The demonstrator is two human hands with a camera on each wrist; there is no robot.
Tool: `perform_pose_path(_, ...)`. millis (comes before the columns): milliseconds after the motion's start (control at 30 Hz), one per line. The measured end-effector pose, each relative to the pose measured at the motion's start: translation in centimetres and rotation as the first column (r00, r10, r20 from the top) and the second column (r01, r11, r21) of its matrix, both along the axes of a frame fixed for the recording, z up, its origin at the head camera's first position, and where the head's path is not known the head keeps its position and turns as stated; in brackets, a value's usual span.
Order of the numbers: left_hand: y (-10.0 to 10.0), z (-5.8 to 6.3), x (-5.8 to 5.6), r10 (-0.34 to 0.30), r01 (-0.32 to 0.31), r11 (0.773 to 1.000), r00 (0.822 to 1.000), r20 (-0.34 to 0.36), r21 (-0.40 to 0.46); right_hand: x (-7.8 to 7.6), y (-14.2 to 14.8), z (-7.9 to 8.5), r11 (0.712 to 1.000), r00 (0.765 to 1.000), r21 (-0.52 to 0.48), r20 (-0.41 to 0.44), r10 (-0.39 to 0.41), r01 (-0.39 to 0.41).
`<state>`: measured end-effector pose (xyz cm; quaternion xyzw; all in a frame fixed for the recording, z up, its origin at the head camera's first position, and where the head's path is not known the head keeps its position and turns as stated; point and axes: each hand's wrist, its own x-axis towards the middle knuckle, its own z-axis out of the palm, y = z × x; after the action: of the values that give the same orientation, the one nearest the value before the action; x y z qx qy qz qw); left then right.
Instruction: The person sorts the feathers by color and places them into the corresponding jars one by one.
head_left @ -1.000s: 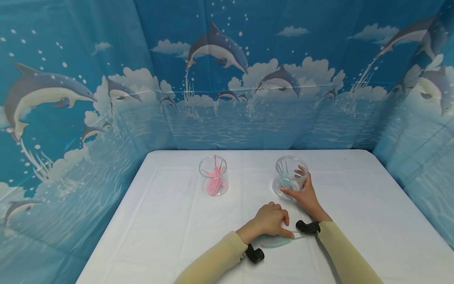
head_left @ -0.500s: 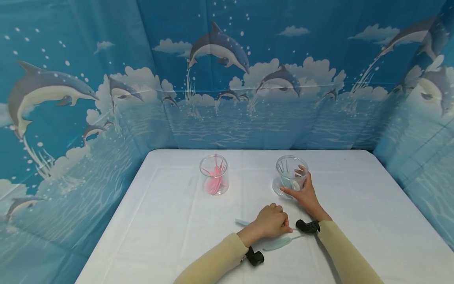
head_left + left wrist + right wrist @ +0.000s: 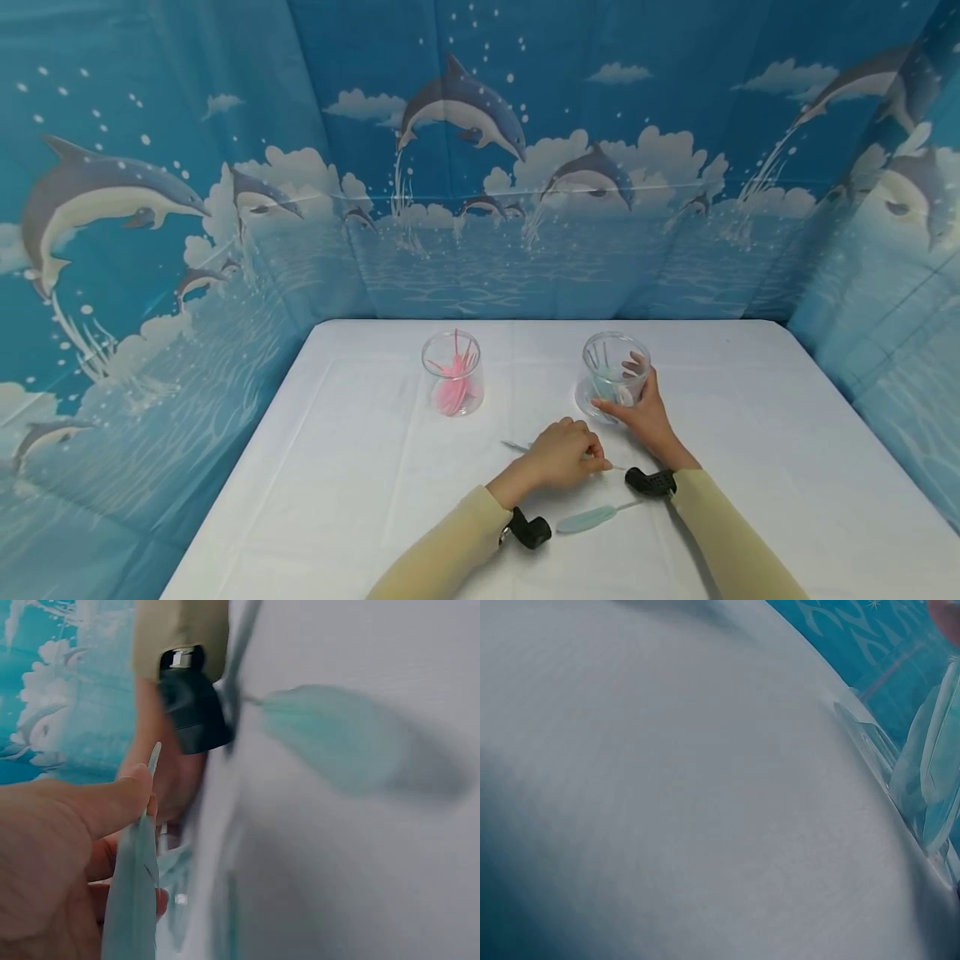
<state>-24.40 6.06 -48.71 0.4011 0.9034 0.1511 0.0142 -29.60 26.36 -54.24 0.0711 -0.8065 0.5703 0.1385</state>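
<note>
My left hand (image 3: pixel 564 454) pinches a pale teal feather (image 3: pixel 129 892) between thumb and fingers, near its quill, just above the table. In the head view this feather is mostly behind the hand; one end pokes out at the left. Another teal feather (image 3: pixel 587 520) lies on the white cloth below the left hand, its quill toward the right wrist. My right hand (image 3: pixel 651 417) grips the side of a clear round jar (image 3: pixel 582 398), which stands upright. Several teal feathers (image 3: pixel 941 750) are inside that jar; the right wrist view shows only a fingertip (image 3: pixel 949 619).
A second clear jar (image 3: pixel 478 400) holding several pink feathers (image 3: pixel 453 390) stands to the left. White cloth covers the table (image 3: pixel 337 467). A blue dolphin-print curtain (image 3: pixel 465 267) hangs behind and at the sides. Each wrist wears a black camera (image 3: pixel 531 530).
The left hand has picked up one teal feather and moved slightly up and away from the feather on the cloth. The right hand and the jar have stayed in place.
</note>
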Motion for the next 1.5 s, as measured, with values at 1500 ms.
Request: perform_pose_path(1500,2.8,4.2,-8.2,0.031,-0.478,0.108,0.878,0.478,0.872,-0.1,-0.4,0.3,0.999,0.999,0.006,0.028,-0.041,0.041)
